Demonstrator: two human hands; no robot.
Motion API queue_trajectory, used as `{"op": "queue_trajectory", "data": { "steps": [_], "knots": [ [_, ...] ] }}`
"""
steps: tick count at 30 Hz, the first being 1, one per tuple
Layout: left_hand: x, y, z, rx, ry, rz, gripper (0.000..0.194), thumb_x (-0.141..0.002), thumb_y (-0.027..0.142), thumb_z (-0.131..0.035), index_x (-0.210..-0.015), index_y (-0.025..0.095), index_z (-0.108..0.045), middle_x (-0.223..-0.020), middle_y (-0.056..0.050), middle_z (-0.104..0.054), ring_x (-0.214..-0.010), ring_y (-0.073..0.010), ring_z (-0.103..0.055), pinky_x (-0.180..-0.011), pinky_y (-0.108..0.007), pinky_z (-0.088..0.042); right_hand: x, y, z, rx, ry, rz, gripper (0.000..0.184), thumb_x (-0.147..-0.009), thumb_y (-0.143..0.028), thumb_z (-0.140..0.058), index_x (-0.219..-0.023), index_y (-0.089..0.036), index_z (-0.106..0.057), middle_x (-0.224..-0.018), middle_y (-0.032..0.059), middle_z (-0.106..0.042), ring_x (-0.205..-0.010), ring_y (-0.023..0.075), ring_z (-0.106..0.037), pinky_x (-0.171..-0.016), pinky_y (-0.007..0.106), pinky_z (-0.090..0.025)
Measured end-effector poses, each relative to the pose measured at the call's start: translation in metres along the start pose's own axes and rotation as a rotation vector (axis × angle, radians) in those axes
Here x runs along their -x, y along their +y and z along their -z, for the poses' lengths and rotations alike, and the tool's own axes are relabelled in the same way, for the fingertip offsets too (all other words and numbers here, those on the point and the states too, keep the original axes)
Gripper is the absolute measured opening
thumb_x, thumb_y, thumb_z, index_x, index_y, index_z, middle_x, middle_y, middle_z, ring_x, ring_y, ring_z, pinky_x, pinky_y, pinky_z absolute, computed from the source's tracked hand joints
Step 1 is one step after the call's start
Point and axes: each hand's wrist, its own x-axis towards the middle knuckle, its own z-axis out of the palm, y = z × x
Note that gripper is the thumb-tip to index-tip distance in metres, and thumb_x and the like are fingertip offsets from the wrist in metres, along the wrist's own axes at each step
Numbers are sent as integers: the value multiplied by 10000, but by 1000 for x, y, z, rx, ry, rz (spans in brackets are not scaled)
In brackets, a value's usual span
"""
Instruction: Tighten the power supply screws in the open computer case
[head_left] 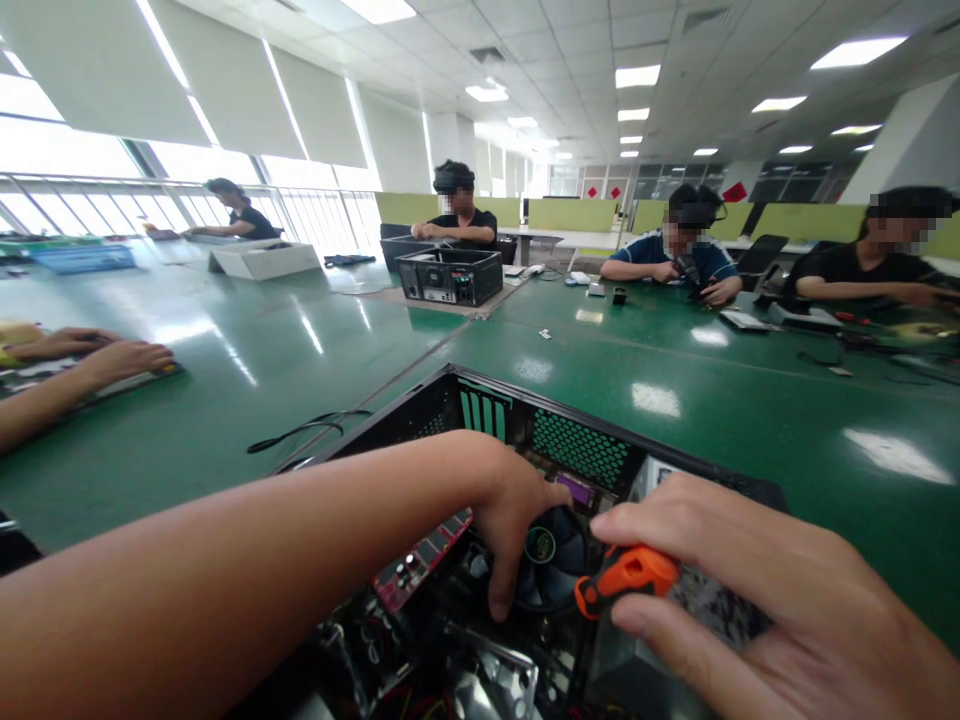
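Observation:
An open black computer case lies in front of me, its parts exposed. Inside it, my left hand grips a round black cooling fan, thumb on the near side and fingers round the far side. Between the thumb and fingers of my right hand is a screwdriver with an orange and black handle, held just right of the fan; its tip is hidden. A red circuit board shows beneath my left forearm. A purple connector sits behind the fan.
Across the green table, a person works at another black computer case. Other people sit at the right and far left. A co-worker's hands rest on a board at the left. A black cable lies beside my case.

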Motion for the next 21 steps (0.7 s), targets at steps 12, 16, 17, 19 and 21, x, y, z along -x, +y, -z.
{"op": "queue_trajectory", "data": {
  "steps": [12, 16, 17, 19, 21],
  "knots": [
    [4, 1, -1, 1, 22, 70, 1245, -331, 312, -766, -1428, 207, -187, -1387, -96, -419, -1218, -334, -431, -980, -399, -376, 14, 15, 12, 121, 98, -372, 335, -873, -402, -460, -1206, -373, -485, -1091, -46, -653, -875, 154, -668, -688, 205, -547],
    [6, 3, 1, -15, 23, 92, 1306, -319, 318, -775, -1441, 225, -112, -1432, -109, -343, -1256, -345, -380, -989, -422, -358, 6, 28, 14, 129, 136, -432, 347, -872, -401, -468, -1215, -354, -483, -1044, -32, -657, -839, 158, -657, -719, 233, -522],
    [6, 4, 1, -18, 20, 98, 1315, -322, 318, -777, -1443, 221, -94, -1436, -115, -330, -1258, -345, -376, -993, -426, -352, 4, 29, 12, 127, 121, -417, 345, -875, -394, -465, -1216, -349, -481, -1056, -27, -652, -856, 161, -651, -721, 237, -516],
    [6, 5, 1, -30, 16, 111, 1325, -331, 318, -778, -1443, 210, -66, -1442, -126, -311, -1263, -346, -368, -1002, -430, -339, -1, 30, 9, 126, 90, -383, 332, -883, -373, -455, -1211, -338, -484, -1080, -15, -641, -895, 169, -638, -729, 245, -505],
    [6, 5, 1, -36, 24, 126, 1330, -331, 316, -780, -1442, 209, -57, -1444, -128, -303, -1268, -350, -359, -1008, -437, -329, -3, 28, 7, 123, 54, -352, 323, -887, -345, -449, -1207, -319, -487, -1077, -1, -641, -915, 179, -632, -726, 255, -499]
  ]
}}
